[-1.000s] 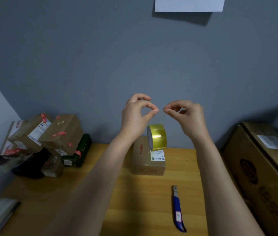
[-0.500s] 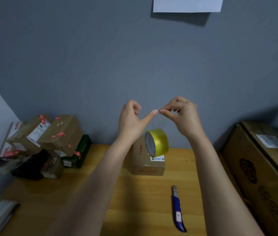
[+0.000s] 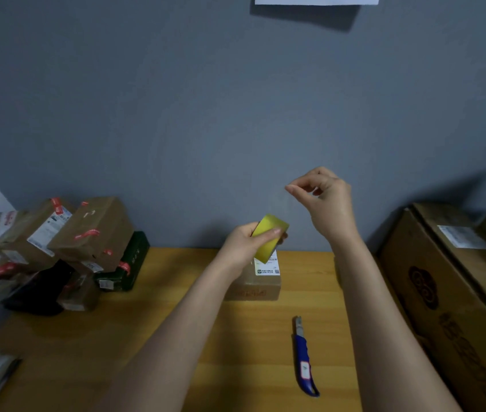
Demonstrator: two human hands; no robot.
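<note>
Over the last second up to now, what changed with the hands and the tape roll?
The left hand came down from beside the right hand and took hold of the yellow tape roll, which had hung free below them. The right hand keeps its pinch raised, apparently on the clear tape end. The small cardboard box and blue utility knife stayed where they were.

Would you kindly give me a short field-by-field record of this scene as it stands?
Left hand: grips yellow tape roll
Right hand: raised, pinches faint clear tape strip drawn from the roll
Small box: on wooden table, below the roll, label on top
Utility knife: blue, lies on the table, untouched
Table's left: pile of parcels
Table's right: large cartons
</note>
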